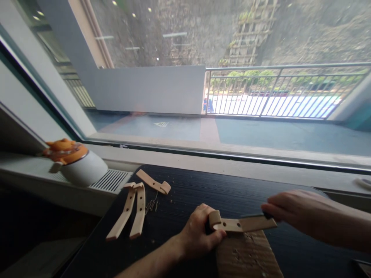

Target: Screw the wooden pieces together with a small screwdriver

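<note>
My left hand (199, 231) grips the curled end of a light wooden piece (224, 224) with holes in it, pressing it onto a wooden board (246, 256) at the near edge. My right hand (292, 210) holds a dark-handled tool whose flat end (256, 223) lies against the same piece. Both hands rest over a black tabletop (226, 193).
Two long wooden strips (130, 212) and a shorter hooked strip (153, 182) lie at the table's left, with small nails (151, 206) beside them. A white pot with an orange figure lid (77, 162) sits on the vented sill. A window fills the far side.
</note>
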Available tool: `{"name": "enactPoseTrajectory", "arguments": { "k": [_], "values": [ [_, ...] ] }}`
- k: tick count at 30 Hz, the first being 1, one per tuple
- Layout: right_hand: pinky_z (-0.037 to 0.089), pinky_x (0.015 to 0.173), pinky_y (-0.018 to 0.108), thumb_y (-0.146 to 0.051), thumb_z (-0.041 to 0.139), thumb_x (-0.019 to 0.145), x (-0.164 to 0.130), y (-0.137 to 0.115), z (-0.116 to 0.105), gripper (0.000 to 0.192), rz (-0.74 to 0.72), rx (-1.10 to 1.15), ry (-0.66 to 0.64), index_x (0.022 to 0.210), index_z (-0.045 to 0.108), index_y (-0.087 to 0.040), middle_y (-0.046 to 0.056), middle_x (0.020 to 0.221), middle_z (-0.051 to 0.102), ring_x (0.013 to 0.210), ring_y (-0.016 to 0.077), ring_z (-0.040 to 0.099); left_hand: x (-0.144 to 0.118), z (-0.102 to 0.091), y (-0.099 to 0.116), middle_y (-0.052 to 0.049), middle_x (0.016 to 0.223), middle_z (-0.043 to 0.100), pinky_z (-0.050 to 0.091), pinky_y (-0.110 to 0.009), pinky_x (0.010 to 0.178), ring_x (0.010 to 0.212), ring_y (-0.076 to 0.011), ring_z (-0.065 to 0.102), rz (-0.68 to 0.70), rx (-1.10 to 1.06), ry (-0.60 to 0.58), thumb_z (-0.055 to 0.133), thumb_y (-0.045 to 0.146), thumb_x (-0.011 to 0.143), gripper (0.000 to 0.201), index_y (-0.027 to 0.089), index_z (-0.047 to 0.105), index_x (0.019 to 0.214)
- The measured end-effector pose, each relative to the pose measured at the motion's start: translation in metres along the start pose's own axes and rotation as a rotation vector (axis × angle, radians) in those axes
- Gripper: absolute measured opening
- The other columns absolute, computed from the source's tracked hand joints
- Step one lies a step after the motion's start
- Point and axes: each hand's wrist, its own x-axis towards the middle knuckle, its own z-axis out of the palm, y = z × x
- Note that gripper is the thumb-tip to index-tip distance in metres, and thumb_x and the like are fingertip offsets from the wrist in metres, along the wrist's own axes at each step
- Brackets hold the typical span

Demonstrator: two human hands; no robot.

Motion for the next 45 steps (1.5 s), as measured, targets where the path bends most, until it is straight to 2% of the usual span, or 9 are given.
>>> {"name": "enactPoseTrajectory", "arguments": {
  "k": [2, 6, 8, 11, 17, 23, 32, 39, 45],
  "values": [
    [0.045, 0.058, 0.026, -0.031, 0.023, 0.100, -0.018, 0.011, 0.017, 0.049, 0.164, 0.206, 0.144, 0.079, 0.067, -0.024, 0.003, 0.068, 0.069, 0.061, 0.0174, 0.065, 0.001, -0.001, 0.000, -0.006, 0.090, 0.060, 0.046, -0.032, 0.080, 0.086, -0.0196, 0.054, -0.006, -0.022, -0.012, 0.072, 0.027, 0.069, 0.028, 0.016, 0.061, 0.092],
    [0.055, 0.072, 0.030, -0.048, 0.052, 0.087, -0.034, 0.012, 0.075, 0.030, 0.346, 0.520, 0.380, 0.097, 0.064, -0.022, 0.006, 0.091, 0.075, 0.086, 0.0259, 0.070, 0.002, -0.002, 0.001, -0.007, 0.100, 0.061, 0.046, -0.035, 0.086, 0.094, -0.0225, 0.055, -0.092, -0.050, -0.058, 0.083, 0.031, 0.059, 0.052, 0.016, 0.060, 0.104],
    [0.056, 0.075, 0.031, -0.048, 0.056, 0.084, -0.032, 0.003, 0.102, 0.032, 0.394, 0.669, 0.499, 0.101, 0.064, -0.021, 0.006, 0.094, 0.075, 0.091, 0.0273, 0.070, 0.003, -0.002, 0.002, -0.007, 0.105, 0.061, 0.045, -0.036, 0.088, 0.097, -0.0230, 0.055, -0.148, -0.062, -0.074, 0.084, 0.026, 0.057, 0.064, 0.018, 0.056, 0.114],
    [0.056, 0.076, 0.030, -0.047, 0.056, 0.085, -0.025, -0.011, 0.124, 0.034, 0.430, 0.882, 0.554, 0.105, 0.064, -0.021, 0.005, 0.095, 0.075, 0.089, 0.0258, 0.070, 0.004, -0.002, 0.005, -0.006, 0.107, 0.061, 0.044, -0.035, 0.090, 0.099, -0.0222, 0.056, -0.185, -0.100, -0.095, 0.082, 0.021, 0.058, 0.072, 0.020, 0.051, 0.123],
    [0.054, 0.067, 0.026, -0.039, 0.056, 0.085, -0.018, -0.019, 0.129, 0.025, 0.472, 1.034, 0.618, 0.098, 0.067, -0.020, 0.004, 0.084, 0.074, 0.078, 0.0232, 0.069, 0.008, -0.005, 0.013, -0.005, 0.104, 0.058, 0.045, -0.030, 0.084, 0.096, -0.0210, 0.055, -0.236, -0.078, -0.127, 0.080, 0.018, 0.060, 0.041, 0.018, 0.063, 0.098],
    [0.052, 0.069, 0.024, -0.044, 0.065, 0.076, -0.018, -0.024, 0.133, 0.025, 0.538, 1.150, 0.738, 0.086, 0.069, -0.022, 0.002, 0.082, 0.073, 0.078, 0.0222, 0.068, 0.009, -0.004, 0.011, -0.005, 0.104, 0.058, 0.043, -0.029, 0.086, 0.098, -0.0208, 0.055, -0.256, -0.106, -0.139, 0.081, 0.022, 0.063, 0.040, 0.017, 0.062, 0.098],
    [0.050, 0.072, 0.023, -0.046, 0.064, 0.075, -0.017, -0.027, 0.132, 0.026, 0.571, 1.161, 0.750, 0.086, 0.070, -0.023, 0.001, 0.084, 0.072, 0.082, 0.0212, 0.066, 0.011, -0.007, 0.017, -0.004, 0.101, 0.058, 0.043, -0.027, 0.082, 0.093, -0.0192, 0.054, -0.310, -0.079, -0.153, 0.080, 0.020, 0.061, 0.039, 0.018, 0.062, 0.096],
    [0.049, 0.074, 0.024, -0.046, 0.064, 0.074, -0.020, -0.027, 0.130, 0.025, 0.550, 1.127, 0.730, 0.084, 0.070, -0.025, 0.001, 0.085, 0.073, 0.086, 0.0224, 0.065, 0.009, -0.004, 0.011, -0.003, 0.105, 0.057, 0.043, -0.029, 0.085, 0.097, -0.0202, 0.053, -0.350, -0.119, -0.141, 0.083, 0.023, 0.058, 0.066, 0.022, 0.051, 0.115],
    [0.050, 0.071, 0.025, -0.047, 0.065, 0.073, -0.016, -0.022, 0.126, 0.025, 0.514, 1.119, 0.723, 0.080, 0.071, -0.024, 0.002, 0.080, 0.072, 0.081, 0.0231, 0.066, 0.007, -0.003, 0.006, -0.003, 0.107, 0.057, 0.043, -0.030, 0.088, 0.099, -0.0208, 0.054, -0.335, -0.150, -0.145, 0.083, 0.026, 0.059, 0.072, 0.025, 0.048, 0.122]
  ]
}}
